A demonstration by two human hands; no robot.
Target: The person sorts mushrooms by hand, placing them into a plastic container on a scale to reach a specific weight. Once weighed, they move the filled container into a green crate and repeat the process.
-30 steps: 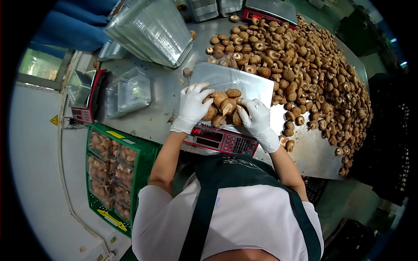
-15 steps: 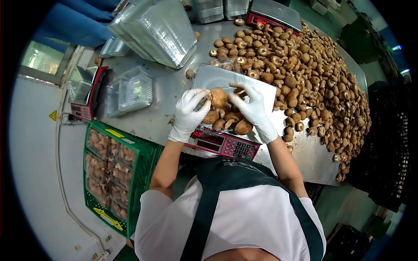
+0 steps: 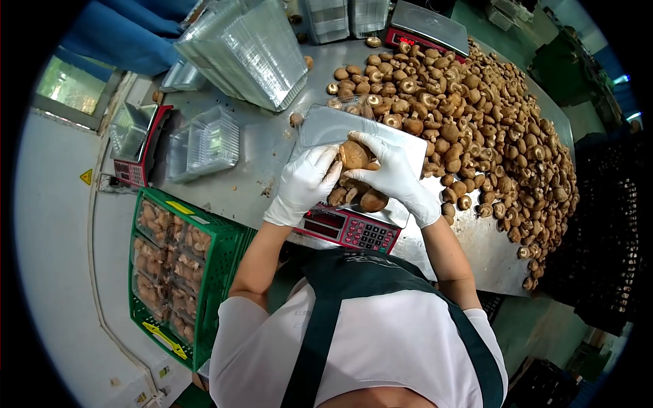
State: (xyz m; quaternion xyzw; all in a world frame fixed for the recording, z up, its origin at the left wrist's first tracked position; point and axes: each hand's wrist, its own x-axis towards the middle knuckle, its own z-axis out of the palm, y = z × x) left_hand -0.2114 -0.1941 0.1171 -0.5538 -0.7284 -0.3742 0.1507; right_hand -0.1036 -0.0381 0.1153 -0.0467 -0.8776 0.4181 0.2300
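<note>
A large brown shiitake mushroom (image 3: 353, 156) sits between my two white-gloved hands, above the scale. My left hand (image 3: 306, 182) is closed, its fingertips pressed to the mushroom's left side. From the right, my right hand (image 3: 396, 171) grips it, index finger over the top and thumb below. More mushrooms (image 3: 373, 200) lie just under my hands in a clear plastic tray, whose walls are mostly hidden. The tray rests on the plate of a red scale (image 3: 409, 151). Red digits glow on the scale's panel (image 3: 326, 217), partly covered by my left wrist.
A big heap of shiitake (image 3: 476, 129) covers the table's right side. A tall stack of clear trays (image 3: 245, 54) stands at the back left, with a lower stack (image 3: 203, 144) nearer. A green crate (image 3: 224, 238) holds filled packs at left. Another scale (image 3: 428, 30) stands behind.
My right hand has moved left, from beside the mushroom to a grip around it. The mushroom has shifted slightly right and down, and my left hand has moved right with it.
</note>
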